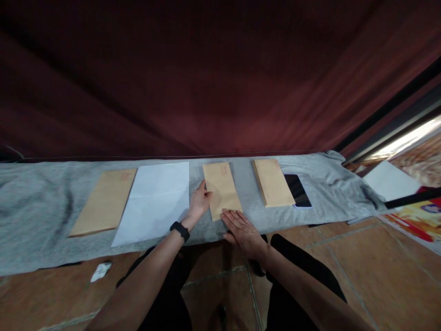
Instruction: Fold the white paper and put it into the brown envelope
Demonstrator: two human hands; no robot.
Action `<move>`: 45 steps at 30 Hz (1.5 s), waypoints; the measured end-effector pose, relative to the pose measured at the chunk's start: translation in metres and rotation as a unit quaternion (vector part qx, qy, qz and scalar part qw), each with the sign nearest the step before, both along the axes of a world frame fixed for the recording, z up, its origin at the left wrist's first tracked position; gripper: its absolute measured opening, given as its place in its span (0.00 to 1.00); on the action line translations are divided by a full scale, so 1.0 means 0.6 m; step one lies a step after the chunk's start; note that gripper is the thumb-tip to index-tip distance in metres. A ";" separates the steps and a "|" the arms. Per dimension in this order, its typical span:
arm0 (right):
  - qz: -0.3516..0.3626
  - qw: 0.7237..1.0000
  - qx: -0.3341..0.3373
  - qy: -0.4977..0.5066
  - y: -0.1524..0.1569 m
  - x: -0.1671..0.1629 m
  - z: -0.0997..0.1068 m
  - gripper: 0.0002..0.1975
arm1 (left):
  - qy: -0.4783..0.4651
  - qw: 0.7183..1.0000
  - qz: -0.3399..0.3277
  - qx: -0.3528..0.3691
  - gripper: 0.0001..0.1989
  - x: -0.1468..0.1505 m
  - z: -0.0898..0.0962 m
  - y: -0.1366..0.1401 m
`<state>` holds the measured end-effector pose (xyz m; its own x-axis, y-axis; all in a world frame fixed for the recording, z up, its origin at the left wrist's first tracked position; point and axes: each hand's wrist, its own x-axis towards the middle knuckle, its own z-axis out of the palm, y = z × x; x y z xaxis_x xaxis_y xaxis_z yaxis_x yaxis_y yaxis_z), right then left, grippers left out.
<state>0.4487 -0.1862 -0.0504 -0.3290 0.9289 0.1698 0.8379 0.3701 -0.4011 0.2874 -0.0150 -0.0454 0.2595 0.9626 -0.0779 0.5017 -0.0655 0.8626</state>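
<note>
A brown paper envelope (pixel 223 184) lies in front of me on the grey cloth, with a small reddish print near its far end. My left hand (pixel 200 200), a black band on its wrist, is closed at the envelope's left edge, with the thumb over the paper and the other fingers curled beside it. Flat across the near end of the same envelope rests my right hand (pixel 243 230), its fingers stretched out. To the left are white paper sheets (pixel 160 197) with a faint crease across them.
Another brown envelope or pile (pixel 105 200) lies at far left. Right of centre sits a stack of brown envelopes (pixel 274 183), partly over a dark phone (pixel 298 191). A dark red cloth (pixel 220 92) hangs behind. A crumpled white scrap (pixel 100 271) is on the tiled floor (pixel 344 262).
</note>
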 end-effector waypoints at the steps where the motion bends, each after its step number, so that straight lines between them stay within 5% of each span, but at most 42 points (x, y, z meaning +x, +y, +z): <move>1: 0.002 1.000 0.008 -0.023 -0.003 0.000 -0.005 0.30 | 0.017 1.000 0.003 0.008 0.25 0.000 0.005 -0.002; 6: -0.004 0.998 0.038 -0.059 -0.001 0.002 -0.019 0.31 | 0.065 0.986 0.015 0.151 0.25 0.006 0.008 -0.040; 12: -0.053 0.995 0.051 -0.072 0.003 0.008 -0.039 0.27 | 0.148 0.929 -0.239 0.241 0.32 0.015 -0.028 -0.151; 17: -0.082 0.989 0.082 -0.087 -0.001 0.015 -0.046 0.28 | 0.254 0.870 -0.269 0.326 0.39 -0.014 -0.035 -0.182; 24: -0.110 0.987 0.087 -0.081 -0.001 0.020 -0.046 0.30 | 0.270 0.872 -0.273 0.305 0.37 -0.021 -0.042 -0.134; 29: -0.113 0.987 0.092 -0.073 -0.001 0.016 -0.043 0.30 | 0.273 0.894 -0.266 0.235 0.34 0.054 -0.033 -0.023; 35: -0.118 0.986 0.096 -0.070 0.000 0.016 -0.041 0.32 | 0.250 0.918 -0.184 0.247 0.32 0.136 -0.028 0.074; 39: -0.117 0.987 0.086 -0.068 0.000 0.017 -0.041 0.31 | 0.241 0.921 -0.189 0.241 0.31 0.136 -0.033 0.077; 45: -0.126 0.987 0.082 -0.059 0.000 0.013 -0.043 0.31 | 0.245 0.905 -0.259 0.231 0.30 0.087 -0.044 0.021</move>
<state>0.4568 -0.1863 -0.0760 -0.1180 0.9470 0.2987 0.9486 0.1964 -0.2480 0.3394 -0.0023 -0.0719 0.7288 0.6808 0.0739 0.6154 -0.6984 0.3653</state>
